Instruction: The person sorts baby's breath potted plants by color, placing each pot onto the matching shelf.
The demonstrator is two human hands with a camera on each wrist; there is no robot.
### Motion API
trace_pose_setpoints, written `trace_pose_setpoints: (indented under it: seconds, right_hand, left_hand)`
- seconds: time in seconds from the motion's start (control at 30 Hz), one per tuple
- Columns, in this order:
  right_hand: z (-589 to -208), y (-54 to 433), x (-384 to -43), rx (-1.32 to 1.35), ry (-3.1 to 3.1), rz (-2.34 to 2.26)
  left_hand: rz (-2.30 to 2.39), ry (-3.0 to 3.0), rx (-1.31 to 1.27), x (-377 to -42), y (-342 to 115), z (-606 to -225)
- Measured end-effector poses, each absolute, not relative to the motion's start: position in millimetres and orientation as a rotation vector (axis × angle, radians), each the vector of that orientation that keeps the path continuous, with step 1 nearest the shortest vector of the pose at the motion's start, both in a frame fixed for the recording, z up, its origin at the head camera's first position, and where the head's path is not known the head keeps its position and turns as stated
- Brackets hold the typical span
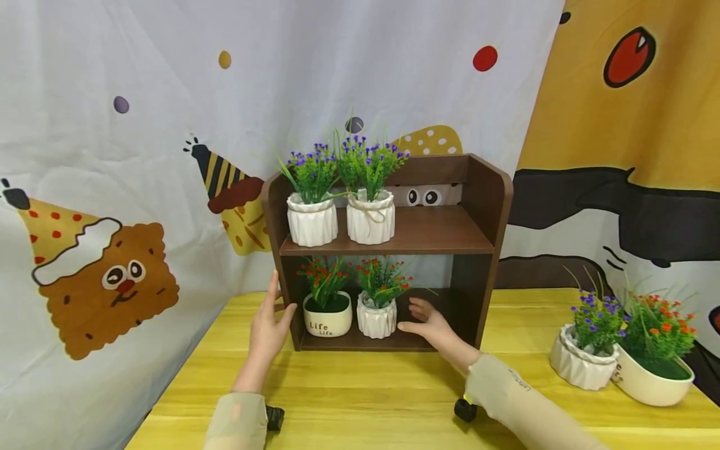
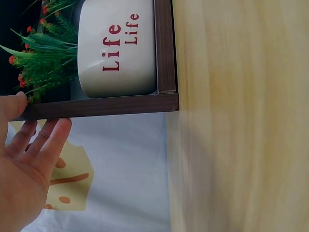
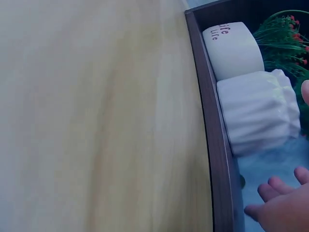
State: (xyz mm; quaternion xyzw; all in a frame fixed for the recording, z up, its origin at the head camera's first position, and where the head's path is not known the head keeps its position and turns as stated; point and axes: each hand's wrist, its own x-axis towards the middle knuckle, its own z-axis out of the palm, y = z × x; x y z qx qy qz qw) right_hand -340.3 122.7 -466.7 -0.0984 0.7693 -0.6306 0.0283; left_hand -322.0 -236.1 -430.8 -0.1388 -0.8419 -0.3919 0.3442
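A dark brown two-tier shelf [image 1: 388, 249] stands on the table. My left hand [image 1: 269, 326] is at its left side panel [image 2: 111, 105], the thumb by the front edge and the straight fingers along the outside. Inside the lower tier, my right hand [image 1: 434, 327] has its fingers spread just right of a white fluted pot [image 1: 377, 320] with red flowers; a gap shows between them in the right wrist view. Left of that pot sits a cream pot [image 1: 328, 317] of red flowers, lettered "Life". Two white pots [image 1: 312, 224] with purple flowers stand on the upper tier's left half.
On the table's right side, a white fluted pot [image 1: 582, 362] of purple flowers stands against a cream pot [image 1: 655, 378] of orange-red flowers. A printed cloth [image 1: 360, 62] hangs behind the shelf. The wooden table [image 1: 360, 381] extends in front of it.
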Motion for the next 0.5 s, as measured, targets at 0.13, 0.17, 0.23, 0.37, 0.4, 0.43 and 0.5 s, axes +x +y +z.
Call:
trace_pose_setpoints:
  seconds: [0.13,0.17,0.23,0.37,0.4,0.43,0.5]
  right_hand:
    - [-456.3,150.4,-318.1,-0.392,2.344,-1.880]
    - [-453.5,157.3,-312.9,-0.427,2.326,-1.865]
    - [-448.1,172.5,-304.1,-0.514,2.283,-1.817]
    - [-436.0,205.4,-289.8,-0.684,2.162,-1.725]
    - [-433.6,215.0,-286.0,-0.711,2.129,-1.705]
    - [-431.3,224.6,-281.7,-0.727,2.104,-1.689]
    - [-427.8,243.8,-272.0,-0.738,2.059,-1.676]
  left_hand:
    - [-1.016,-2.185,-0.379,-322.3,-237.4,-428.7]
    - [-1.014,-2.184,-0.380,-322.2,-238.0,-428.4]
    - [-1.003,-2.183,-0.373,-321.7,-239.4,-428.3]
    - [-0.986,-2.158,-0.369,-321.9,-241.2,-428.8]
    - [-0.983,-2.156,-0.377,-322.0,-241.1,-429.1]
    - [-0.983,-2.154,-0.384,-322.1,-240.8,-429.7]
    - [-0.992,-2.164,-0.391,-322.1,-239.8,-430.7]
